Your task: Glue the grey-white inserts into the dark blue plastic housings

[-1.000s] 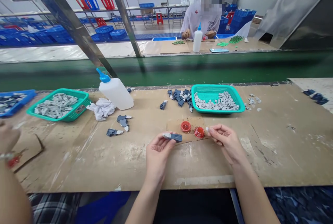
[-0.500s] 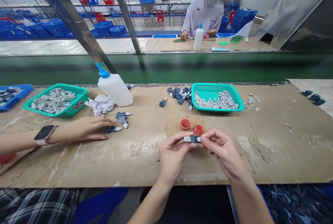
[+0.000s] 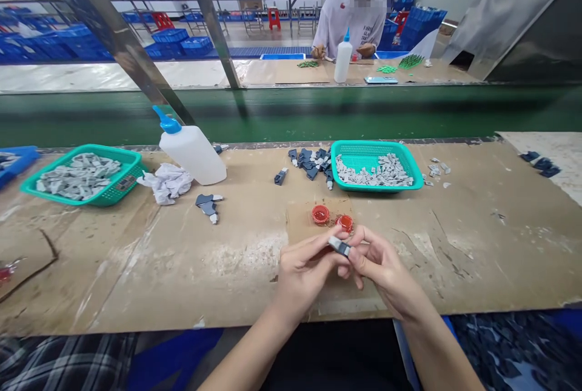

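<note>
My left hand and my right hand meet above the cardboard-topped bench, both pinching a small dark blue and grey plastic part. Its far end is partly hidden by my fingers. Just beyond my fingertips stand two small red cups holding red liquid, on a cardboard square. The nearer cup sits right behind my right hand's fingers, apart from them as far as I can see.
A teal mesh basket of grey parts stands beyond the cups, beside a heap of dark blue parts. Further left are a glue bottle, crumpled tissue and another teal basket. A green conveyor belt runs behind the bench.
My hands have turned the part and tilted it, holding it closer together. A co-worker's hand with a watch, seen at the left earlier, has gone, along with the loose part beside it.
</note>
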`<state>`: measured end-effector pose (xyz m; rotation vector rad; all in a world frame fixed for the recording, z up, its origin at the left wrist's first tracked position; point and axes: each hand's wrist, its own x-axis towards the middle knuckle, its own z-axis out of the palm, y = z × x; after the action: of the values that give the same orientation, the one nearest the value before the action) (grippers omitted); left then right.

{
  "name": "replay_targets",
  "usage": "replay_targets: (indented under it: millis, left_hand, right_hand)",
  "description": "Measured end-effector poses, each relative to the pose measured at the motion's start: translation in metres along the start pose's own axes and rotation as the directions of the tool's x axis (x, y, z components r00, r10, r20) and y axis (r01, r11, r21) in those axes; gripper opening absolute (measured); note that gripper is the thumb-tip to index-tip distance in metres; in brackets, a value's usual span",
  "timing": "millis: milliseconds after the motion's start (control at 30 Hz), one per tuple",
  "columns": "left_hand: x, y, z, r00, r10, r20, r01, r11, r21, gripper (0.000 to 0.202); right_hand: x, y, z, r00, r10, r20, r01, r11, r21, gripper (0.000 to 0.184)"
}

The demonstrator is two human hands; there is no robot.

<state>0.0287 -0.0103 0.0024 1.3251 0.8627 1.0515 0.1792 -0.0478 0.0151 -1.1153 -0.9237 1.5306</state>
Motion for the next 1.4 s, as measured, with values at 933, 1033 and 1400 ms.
replay_targets:
  millis: [933,1033,1400]
  left_hand:
    - [0.077,-0.005,-0.174,0.933,0.358,0.033,-0.072,0.096,0.993,0.039]
    - [0.108,-0.007,-0.149,0.965,0.236,0.115,-0.161,0.190,0.969,0.037]
    - [0.161,-0.024,-0.108,0.996,0.057,0.073,-0.089,0.376,0.922,0.033]
  right_hand:
    - [0.183,-0.054,-0.182,0.980,-0.163,-0.115,-0.116,0.003,-0.993,0.013]
    - [0.184,-0.051,-0.176,0.982,-0.189,-0.026,-0.022,0.025,-0.999,0.005]
    - [0.081,-0.033,-0.102,0.866,-0.444,-0.230,0.133,0.648,-0.750,0.023]
